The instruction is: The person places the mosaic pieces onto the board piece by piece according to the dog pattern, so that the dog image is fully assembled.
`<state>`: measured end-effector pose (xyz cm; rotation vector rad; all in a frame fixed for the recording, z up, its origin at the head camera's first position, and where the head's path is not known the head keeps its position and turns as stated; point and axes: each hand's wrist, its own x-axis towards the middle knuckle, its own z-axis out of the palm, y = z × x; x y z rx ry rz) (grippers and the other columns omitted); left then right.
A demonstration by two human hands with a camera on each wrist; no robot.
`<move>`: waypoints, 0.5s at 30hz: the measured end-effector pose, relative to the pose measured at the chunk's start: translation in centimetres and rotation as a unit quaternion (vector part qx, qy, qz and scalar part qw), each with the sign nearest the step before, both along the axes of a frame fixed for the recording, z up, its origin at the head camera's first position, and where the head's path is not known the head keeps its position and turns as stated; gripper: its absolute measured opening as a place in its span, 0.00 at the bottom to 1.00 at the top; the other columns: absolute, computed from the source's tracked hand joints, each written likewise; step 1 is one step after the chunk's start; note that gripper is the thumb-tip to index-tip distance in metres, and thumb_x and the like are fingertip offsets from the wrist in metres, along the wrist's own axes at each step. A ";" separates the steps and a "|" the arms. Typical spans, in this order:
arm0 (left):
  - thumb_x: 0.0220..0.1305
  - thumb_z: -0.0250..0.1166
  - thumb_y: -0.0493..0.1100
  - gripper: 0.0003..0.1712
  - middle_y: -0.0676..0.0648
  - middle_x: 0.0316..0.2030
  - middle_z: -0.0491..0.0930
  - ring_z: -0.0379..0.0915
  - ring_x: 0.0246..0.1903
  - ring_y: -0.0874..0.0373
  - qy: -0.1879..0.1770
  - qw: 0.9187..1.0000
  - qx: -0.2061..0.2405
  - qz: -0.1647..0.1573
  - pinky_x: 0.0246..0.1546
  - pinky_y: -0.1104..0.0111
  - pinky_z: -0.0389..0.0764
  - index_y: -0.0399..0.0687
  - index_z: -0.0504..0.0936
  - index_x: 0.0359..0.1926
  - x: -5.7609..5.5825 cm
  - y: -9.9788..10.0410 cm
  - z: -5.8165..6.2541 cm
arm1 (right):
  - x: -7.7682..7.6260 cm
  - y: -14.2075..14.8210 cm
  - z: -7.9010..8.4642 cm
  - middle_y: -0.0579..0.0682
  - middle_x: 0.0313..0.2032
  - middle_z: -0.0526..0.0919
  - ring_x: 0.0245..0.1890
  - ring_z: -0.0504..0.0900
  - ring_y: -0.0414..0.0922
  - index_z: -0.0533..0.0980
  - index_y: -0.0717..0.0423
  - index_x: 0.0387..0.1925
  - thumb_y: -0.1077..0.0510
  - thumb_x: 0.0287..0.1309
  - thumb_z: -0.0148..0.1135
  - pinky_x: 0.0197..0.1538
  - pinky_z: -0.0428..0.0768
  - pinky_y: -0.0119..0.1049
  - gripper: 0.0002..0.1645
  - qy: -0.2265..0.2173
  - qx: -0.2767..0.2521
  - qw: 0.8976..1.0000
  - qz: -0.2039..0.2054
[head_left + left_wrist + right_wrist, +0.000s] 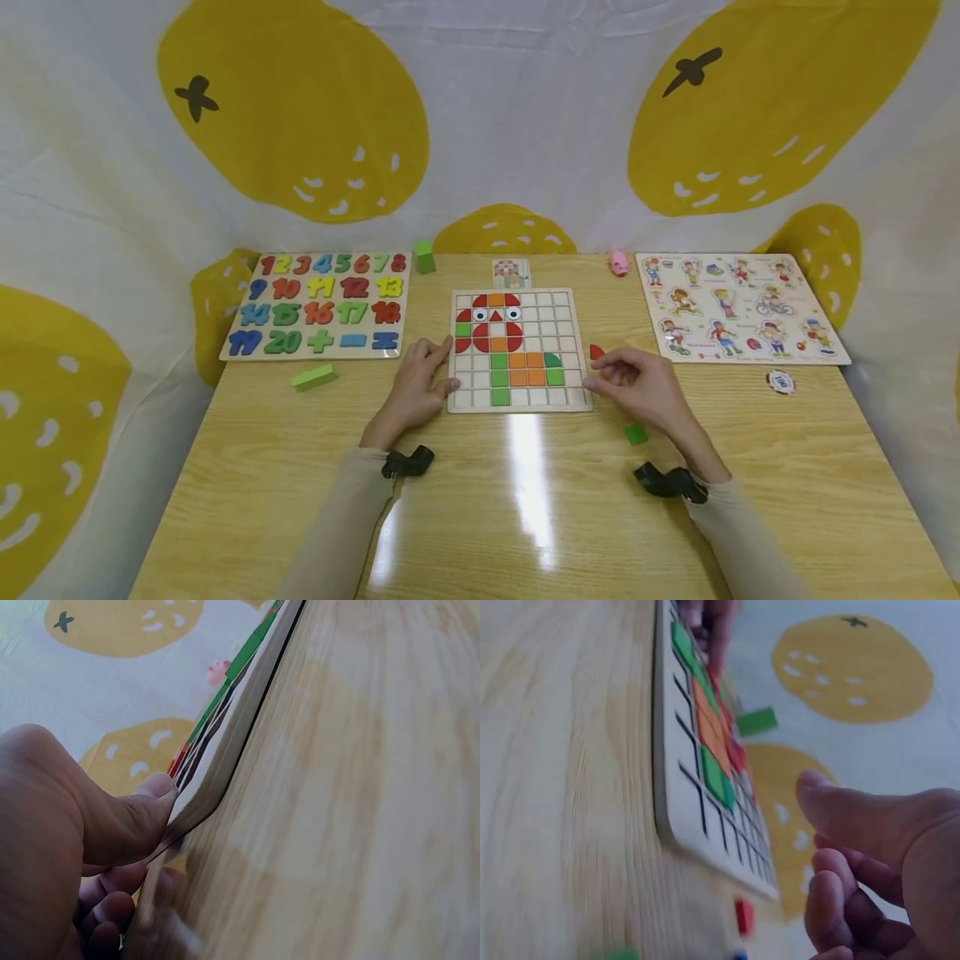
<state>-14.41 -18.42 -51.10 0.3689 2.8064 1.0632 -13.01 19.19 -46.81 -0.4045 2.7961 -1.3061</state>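
Note:
A wooden grid board (472, 400) lies flat on the table, partly covered with red, green and orange tiles, and two eye tiles near its top. My left hand (420, 383) is at the board's left side, thumb tip and straight forefinger touching the edge. In the left wrist view the thumb (142, 814) presses the board's corner. Beyond the right edge is my right hand (637, 383), its fingers loosely bent and nothing between thumb and forefinger. A loose red tile (596, 352) lies by its fingertips. Below that hand, near the wrist, lies a green square tile (636, 433).
A small pattern card (512, 273) touches the board's far edge. The number puzzle (318, 308) is at left, a picture puzzle (742, 308) at right. Green blocks (315, 377) (424, 257), a pink pig figure (618, 263) and a poker chip (781, 382) lie around.

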 end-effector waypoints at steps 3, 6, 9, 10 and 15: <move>0.65 0.66 0.47 0.42 0.50 0.46 0.65 0.57 0.46 0.55 -0.007 1.000 -0.001 0.004 0.44 0.63 0.62 0.53 0.58 0.76 0.0 0.2 -0.1 | 2.1 3.1 0.4 0.41 0.29 0.82 0.27 0.77 0.38 0.84 0.50 0.41 0.50 0.48 0.77 0.29 0.73 0.30 0.18 -0.014 0.042 0.999 0.017; 0.65 0.66 0.47 0.42 0.50 0.46 0.64 0.57 0.46 0.55 -0.007 1.000 0.000 0.009 0.44 0.62 0.62 0.54 0.58 0.76 0.0 0.3 -0.2 | 4.0 5.2 -0.1 0.41 0.31 0.82 0.28 0.76 0.36 0.84 0.49 0.44 0.55 0.49 0.77 0.30 0.73 0.29 0.18 -0.034 0.070 0.995 0.056; 0.65 0.66 0.47 0.42 0.51 0.46 0.64 0.57 0.46 0.55 -0.003 1.000 -0.003 0.012 0.44 0.62 0.62 0.54 0.58 0.76 -0.1 0.1 -0.2 | 5.1 5.9 -0.7 0.43 0.32 0.81 0.29 0.76 0.36 0.84 0.49 0.42 0.60 0.48 0.77 0.30 0.75 0.30 0.17 -0.037 0.071 0.994 0.074; 0.65 0.66 0.47 0.42 0.51 0.46 0.64 0.57 0.46 0.55 -0.002 1.000 -0.004 0.012 0.44 0.63 0.62 0.55 0.57 0.76 -0.1 0.0 -0.2 | 5.3 5.9 -0.9 0.43 0.32 0.81 0.29 0.76 0.36 0.84 0.49 0.41 0.61 0.47 0.77 0.30 0.75 0.30 0.17 -0.034 0.073 0.994 0.074; 0.64 0.67 0.46 0.43 0.50 0.45 0.64 0.57 0.45 0.55 0.007 1.000 0.005 0.007 0.44 0.63 0.62 0.53 0.59 0.76 -0.1 0.1 -0.4 | 5.4 5.6 -1.3 0.39 0.28 0.80 0.26 0.75 0.35 0.82 0.47 0.34 0.59 0.45 0.79 0.28 0.74 0.29 0.14 0.000 0.092 0.995 0.037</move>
